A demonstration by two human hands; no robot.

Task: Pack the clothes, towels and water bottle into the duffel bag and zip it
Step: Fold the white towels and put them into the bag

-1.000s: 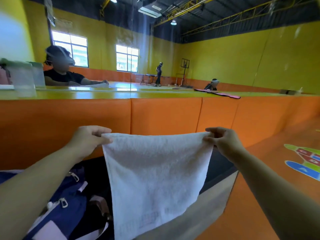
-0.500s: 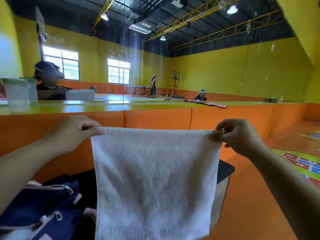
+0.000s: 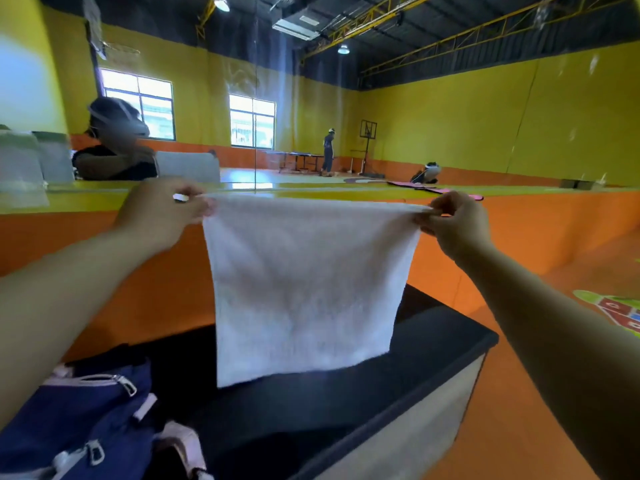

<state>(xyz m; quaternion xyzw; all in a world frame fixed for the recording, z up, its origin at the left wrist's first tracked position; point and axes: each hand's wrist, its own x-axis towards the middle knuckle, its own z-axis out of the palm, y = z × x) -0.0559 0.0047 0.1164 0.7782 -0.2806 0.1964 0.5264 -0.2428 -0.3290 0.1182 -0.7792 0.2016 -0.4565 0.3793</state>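
Two sets of fingers pinch the top corners of a white terry-cloth towel [image 3: 304, 285]: the left hand [image 3: 162, 216] clamps one corner, the right hand [image 3: 457, 223] the other. The towel hangs flat and stretched between them, above the black tabletop [image 3: 433, 344]. A navy blue fabric duffel bag [image 3: 79, 420] with silver zipper pulls lies lower left on the tabletop.

Sports hall: basketball hoop [image 3: 368, 129], padded walls [image 3: 554, 216]
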